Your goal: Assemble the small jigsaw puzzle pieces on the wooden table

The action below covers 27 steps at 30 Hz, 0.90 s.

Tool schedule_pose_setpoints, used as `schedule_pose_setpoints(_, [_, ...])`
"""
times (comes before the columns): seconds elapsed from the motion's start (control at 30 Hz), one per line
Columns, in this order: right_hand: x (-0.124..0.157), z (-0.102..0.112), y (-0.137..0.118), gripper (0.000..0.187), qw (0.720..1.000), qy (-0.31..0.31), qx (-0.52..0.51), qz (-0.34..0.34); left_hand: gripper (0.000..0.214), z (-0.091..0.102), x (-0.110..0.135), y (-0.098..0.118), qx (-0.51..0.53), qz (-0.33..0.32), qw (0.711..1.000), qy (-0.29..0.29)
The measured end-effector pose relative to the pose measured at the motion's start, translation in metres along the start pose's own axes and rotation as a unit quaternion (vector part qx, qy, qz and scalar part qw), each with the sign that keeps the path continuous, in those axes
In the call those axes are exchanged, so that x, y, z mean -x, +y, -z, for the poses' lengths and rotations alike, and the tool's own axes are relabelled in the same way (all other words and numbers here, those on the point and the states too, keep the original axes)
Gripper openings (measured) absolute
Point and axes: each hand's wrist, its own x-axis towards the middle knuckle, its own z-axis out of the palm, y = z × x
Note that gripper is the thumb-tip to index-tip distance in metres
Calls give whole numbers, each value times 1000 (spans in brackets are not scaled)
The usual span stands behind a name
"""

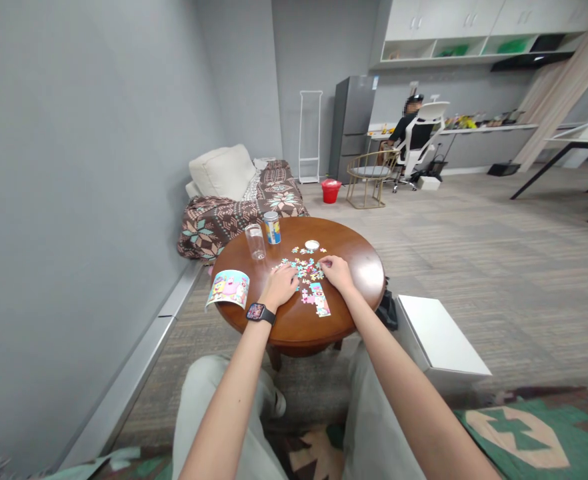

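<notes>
Loose jigsaw puzzle pieces [301,265] lie scattered over the middle of a round wooden table [294,327]. My left hand [280,287], with a black watch on its wrist, rests palm down at the left edge of the pieces, fingers stretched out. At their right edge is my right hand [338,273], its fingers bent and drawn together; whatever is between them is too small to make out. Between my hands, nearer me, lies a joined strip of puzzle [320,300] with a pink part at its left. A curled picture sheet [230,288] with cartoon figures lies at the left.
A clear glass [255,242] and a printed can [273,229] stand at the table's back left. Behind the pieces lies a round lid [312,245]. A white box [441,333] stands on the floor to the right. A person [405,127] sits far off.
</notes>
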Motion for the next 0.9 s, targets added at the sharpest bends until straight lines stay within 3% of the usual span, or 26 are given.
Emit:
schedule_pose_setpoints(0.43, [-1, -1, 0, 18, 999, 38, 6, -14, 27, -3, 0, -3, -18, 10, 1000, 20])
schedule_pose_setpoints(0.67, [0, 1, -2, 19, 999, 29, -1, -22, 33, -5, -3, -4, -17, -25, 1000, 4])
schedule_pose_setpoints(0.9, [0, 3, -4, 19, 999, 18, -1, -31, 37, -5, -2, -4, -6, -1, 1000, 10])
